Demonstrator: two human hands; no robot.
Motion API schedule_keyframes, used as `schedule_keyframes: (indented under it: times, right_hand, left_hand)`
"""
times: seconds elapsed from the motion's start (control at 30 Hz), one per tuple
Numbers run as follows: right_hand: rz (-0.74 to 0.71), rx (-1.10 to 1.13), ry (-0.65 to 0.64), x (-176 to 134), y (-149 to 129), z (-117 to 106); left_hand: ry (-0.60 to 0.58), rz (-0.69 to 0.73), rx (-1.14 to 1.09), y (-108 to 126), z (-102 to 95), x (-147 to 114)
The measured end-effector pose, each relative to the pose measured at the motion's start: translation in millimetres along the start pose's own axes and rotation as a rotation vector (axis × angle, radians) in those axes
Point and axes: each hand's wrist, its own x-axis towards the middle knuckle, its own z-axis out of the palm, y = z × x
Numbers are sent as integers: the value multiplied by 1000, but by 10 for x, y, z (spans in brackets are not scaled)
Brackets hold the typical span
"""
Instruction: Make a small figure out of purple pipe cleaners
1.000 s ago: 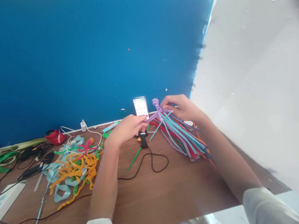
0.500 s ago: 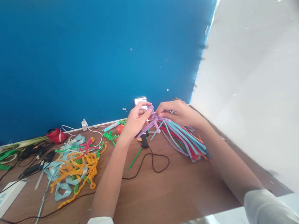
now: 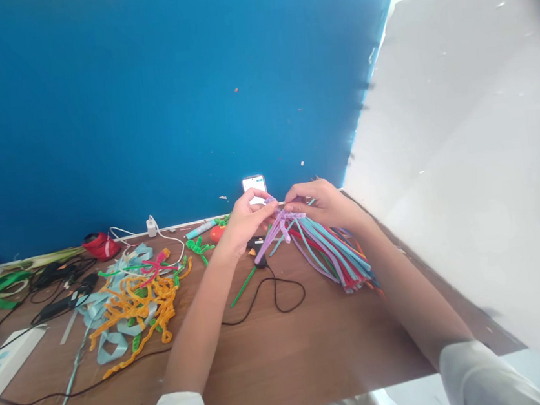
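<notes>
Several twisted purple pipe cleaners are held up between my two hands, their loose ends hanging down. My left hand pinches the upper left part of them between thumb and fingers. From the right, my right hand has its fingers closed on the same purple piece; its fingertips are partly hidden. Below my right hand lies a bundle of straight pipe cleaners in blue, red, purple and other colours. A black glue gun with a cord rests on the table under the purple piece.
A lit phone leans at the blue wall. Left on the brown table lie tangled orange pipe cleaners, pale blue ribbon, a red tape roll, a white charger, black cables and a power strip.
The purple piece has turned in my hands, with its loose ends now hanging more steeply. My left fingers have shifted down slightly, and more of the phone shows.
</notes>
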Motion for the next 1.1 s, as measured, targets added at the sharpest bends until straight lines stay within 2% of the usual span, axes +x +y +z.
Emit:
schedule_keyframes:
  times: [0.07,0.23,0.47,0.63,0.93,1.1]
  right_hand:
    - [3,-14,45,-3,20,8]
    - [15,-82,58,-12,82,26]
    - [53,-142,90,-33,178,39]
    - [63,-160,79,-30,180,49]
    - [20,-129,7,-35,104,-23]
    - [35,-242,-71,-32,9,-34]
  left_hand:
    - [-13,-26,-6,-8,11,-3]
    - [-31,-57,27,24,29,-17]
    - [-94,-46,84,74,36,-60]
    - [-139,-33,34,26,40,-50]
    - [74,-35,-28,-35,-53,43]
    - [214,-24,-116,-76,-44,93]
